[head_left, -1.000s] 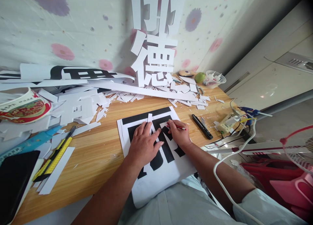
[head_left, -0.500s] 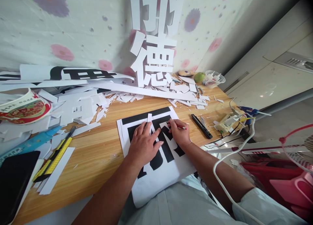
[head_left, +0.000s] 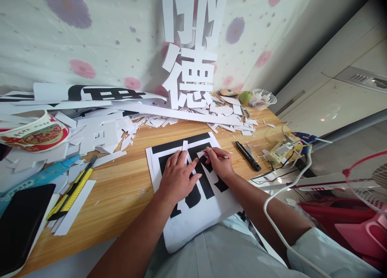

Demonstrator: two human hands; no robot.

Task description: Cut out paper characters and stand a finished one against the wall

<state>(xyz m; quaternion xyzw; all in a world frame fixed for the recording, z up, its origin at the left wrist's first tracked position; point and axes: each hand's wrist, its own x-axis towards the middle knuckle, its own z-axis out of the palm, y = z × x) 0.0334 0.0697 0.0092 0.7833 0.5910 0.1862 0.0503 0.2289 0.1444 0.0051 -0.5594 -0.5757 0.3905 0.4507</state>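
A white sheet printed with a large black character (head_left: 193,199) lies at the table's front edge, its lower end hanging over toward my lap. My left hand (head_left: 178,175) rests flat on it with fingers spread, pressing a narrow white strip (head_left: 185,145) that pokes out above the fingers. In my right hand (head_left: 220,163) a red pencil (head_left: 223,156) is pinched, its tip end over the print close to my left fingertips. Whether the tip touches the sheet, I cannot tell. A black utility knife (head_left: 248,156) lies to the right of the sheet.
Cut white foam characters (head_left: 196,74) stand against the wall behind scraps. A yellow utility knife (head_left: 72,193), a phone (head_left: 22,225) and a noodle bowl (head_left: 39,135) are at left. On the right are a glue gun (head_left: 305,137), a white cable (head_left: 272,221) and a fan (head_left: 370,181).
The pencil and my right hand have shifted slightly to the left. My left hand stays in place on the sheet. The camera view has turned a little.
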